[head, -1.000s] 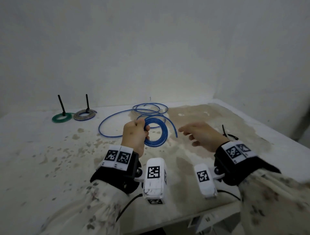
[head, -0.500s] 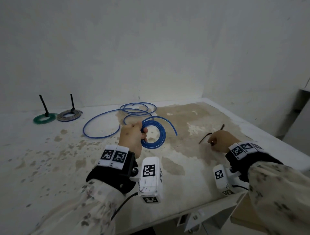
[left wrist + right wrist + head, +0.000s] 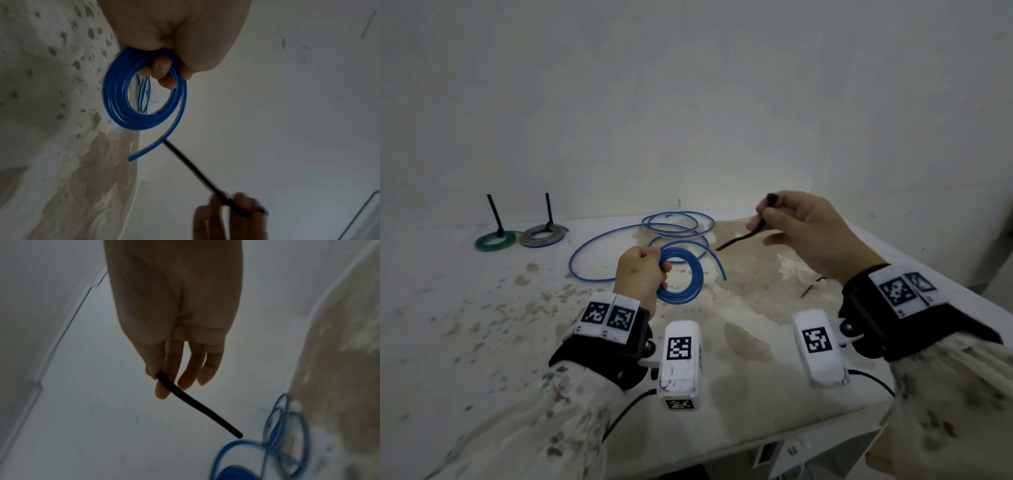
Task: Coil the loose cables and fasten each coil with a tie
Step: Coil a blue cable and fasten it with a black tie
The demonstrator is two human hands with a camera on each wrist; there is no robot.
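Note:
My left hand [image 3: 642, 274] grips a small blue cable coil [image 3: 688, 274] above the table, fingers curled through its ring [image 3: 144, 97]; one free cable end [image 3: 719, 265] sticks out to the right. A second blue cable [image 3: 619, 236] lies loose in wide loops on the table behind it. My right hand [image 3: 801, 233] is raised to the right and pinches a black tie [image 3: 743, 237] near its head between thumb and forefinger. In the right wrist view the tie [image 3: 197, 405] points down toward the blue coil [image 3: 234, 470].
A green coil [image 3: 494, 241] and a grey coil [image 3: 542, 235], each with a black tie standing up, lie at the back left. Another black tie [image 3: 812, 287] lies on the stained table [image 3: 482, 325] under my right wrist. The table's front edge is near my forearms.
My right hand went right to the table, picked up a black tie and has lifted it up toward the coil. The left hand kept holding the blue coil in place.

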